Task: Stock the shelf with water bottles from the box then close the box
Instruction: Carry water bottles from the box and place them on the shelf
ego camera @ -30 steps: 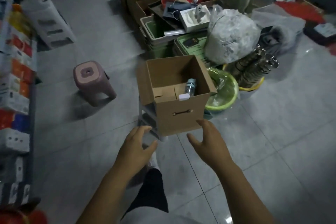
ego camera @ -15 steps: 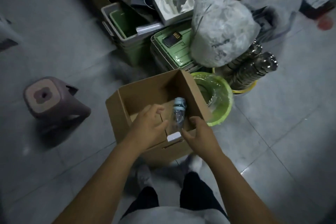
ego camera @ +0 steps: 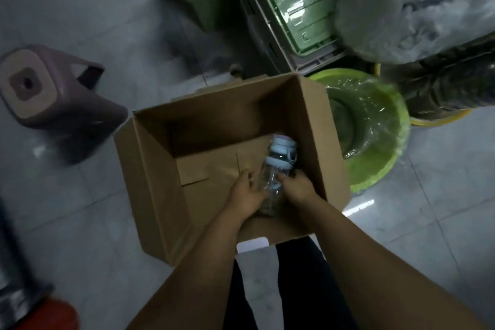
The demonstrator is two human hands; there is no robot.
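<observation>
An open brown cardboard box stands on the floor right below me. Inside it, near the right wall, a clear water bottle with a pale blue lid stands almost upright. My left hand grips the bottle's left side and my right hand grips its right side, both reaching down into the box. The bottle's lower part is hidden between my hands. The shelf is out of view.
A mauve plastic stool stands left of the box. A green plastic-wrapped basin touches the box's right side. Green crates and a big white plastic bag crowd the far side. Something red lies bottom left.
I have stepped up to the box and bent over it. Both hands moved from outside the box down inside and closed around the water bottle.
</observation>
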